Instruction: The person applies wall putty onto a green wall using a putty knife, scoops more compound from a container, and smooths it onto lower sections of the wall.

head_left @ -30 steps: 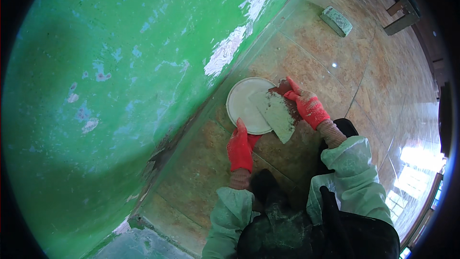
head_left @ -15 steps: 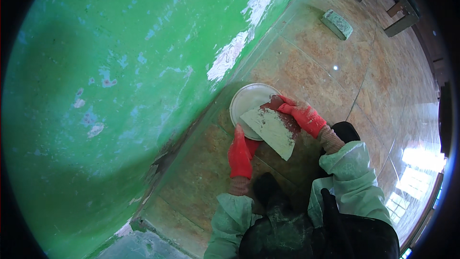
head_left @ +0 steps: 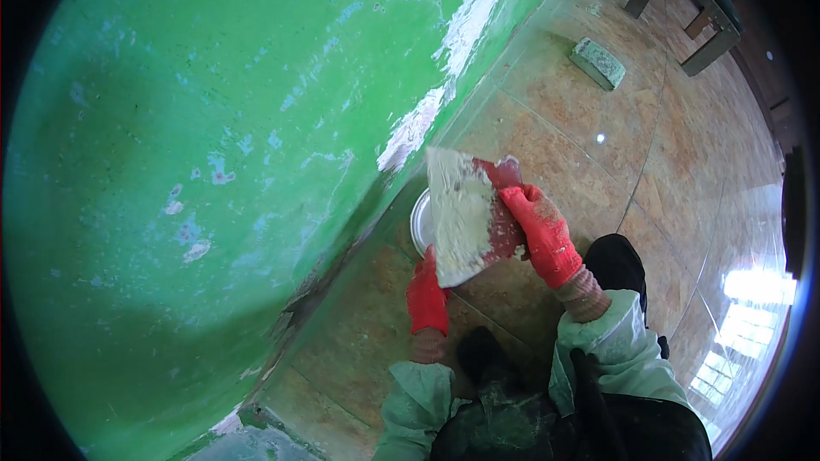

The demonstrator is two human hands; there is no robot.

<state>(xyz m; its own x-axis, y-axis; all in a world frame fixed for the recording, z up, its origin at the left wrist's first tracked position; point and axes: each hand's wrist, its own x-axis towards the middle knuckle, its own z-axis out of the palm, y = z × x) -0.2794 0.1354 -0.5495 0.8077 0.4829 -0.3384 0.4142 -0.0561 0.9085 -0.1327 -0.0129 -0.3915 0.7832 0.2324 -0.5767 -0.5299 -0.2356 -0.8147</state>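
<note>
My right hand (head_left: 540, 235), in a red coated glove, grips a wide putty knife (head_left: 459, 218) by its reddish-brown back. Thick cream-white putty covers the blade, which is raised over a round white tub (head_left: 419, 224) and hides most of it. My left hand (head_left: 427, 297), also red-gloved, is closed at the tub's near rim. Its thumb is up beside the blade's lower corner, and its other fingers are partly hidden. Left of both hands rises a green wall (head_left: 282, 162) with a long white patch (head_left: 424, 118) along its lower part.
Brown tiles (head_left: 547, 137) cover the floor. Farther off lies a pale green, putty-stained block (head_left: 598, 63). A dark wooden bench (head_left: 696, 4) stands at the far right. My dark shoes (head_left: 617, 266) are close by the hands, and paint is flaking at the wall's base (head_left: 295, 307).
My right hand has lifted and turned the putty knife, bringing its putty-covered face up and leftward over the tub. My left hand has stayed near the rim. The view has shifted slightly.
</note>
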